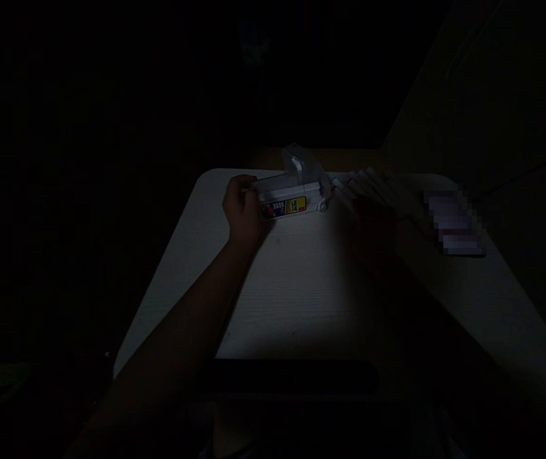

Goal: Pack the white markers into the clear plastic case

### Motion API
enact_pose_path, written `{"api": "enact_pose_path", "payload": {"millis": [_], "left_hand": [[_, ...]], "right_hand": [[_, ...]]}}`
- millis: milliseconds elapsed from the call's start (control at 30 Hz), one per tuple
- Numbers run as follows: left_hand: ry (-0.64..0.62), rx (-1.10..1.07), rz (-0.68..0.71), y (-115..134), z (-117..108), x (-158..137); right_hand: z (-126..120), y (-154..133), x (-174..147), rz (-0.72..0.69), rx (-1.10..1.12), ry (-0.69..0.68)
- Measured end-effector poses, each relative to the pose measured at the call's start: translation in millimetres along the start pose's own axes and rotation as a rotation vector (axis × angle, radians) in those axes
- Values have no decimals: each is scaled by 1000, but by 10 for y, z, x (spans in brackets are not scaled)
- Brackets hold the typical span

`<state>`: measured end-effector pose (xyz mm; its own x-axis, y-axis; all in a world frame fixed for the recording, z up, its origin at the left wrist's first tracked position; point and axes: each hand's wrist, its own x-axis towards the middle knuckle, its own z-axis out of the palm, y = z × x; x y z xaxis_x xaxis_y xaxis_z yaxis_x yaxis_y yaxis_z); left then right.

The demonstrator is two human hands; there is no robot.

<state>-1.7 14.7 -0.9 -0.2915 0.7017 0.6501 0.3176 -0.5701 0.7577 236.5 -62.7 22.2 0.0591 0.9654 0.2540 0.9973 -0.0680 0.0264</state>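
Observation:
My left hand [243,207] is closed around the left end of a clear plastic case [285,199]. The case has a blue and yellow label on its front, with white stick-shaped items inside and a transparent flap [304,162] raised behind it. Over on the right, my right hand [376,223] lies in deep shadow near a row of slim white sticks [368,182], perhaps pens or markers. Its fingers are too dark to make out, and whether it grips one of the sticks is hidden.
Both arms reach across a pale table [292,274] with rounded corners. A blurred-out flat rectangular object [455,223] lies near its right edge. A dark bar [296,376] runs along the near edge. The surroundings are almost black.

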Motion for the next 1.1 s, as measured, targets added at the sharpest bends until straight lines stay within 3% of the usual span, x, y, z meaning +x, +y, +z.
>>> {"api": "enact_pose_path", "payload": {"millis": [100, 333, 500, 833, 1100], "left_hand": [[4, -32, -23, 13, 2, -5], [6, -98, -75, 16, 12, 12], [13, -100, -81, 36, 23, 20], [25, -144, -104, -2, 31, 29], [-12, -133, -59, -12, 26, 19]], "right_hand": [[-21, 2, 7, -2, 164, 28], [76, -115, 22, -342, 394, 92], [217, -127, 49, -431, 467, 57], [216, -137, 124, -433, 489, -23], [127, -194, 168, -395, 418, -7]]}}
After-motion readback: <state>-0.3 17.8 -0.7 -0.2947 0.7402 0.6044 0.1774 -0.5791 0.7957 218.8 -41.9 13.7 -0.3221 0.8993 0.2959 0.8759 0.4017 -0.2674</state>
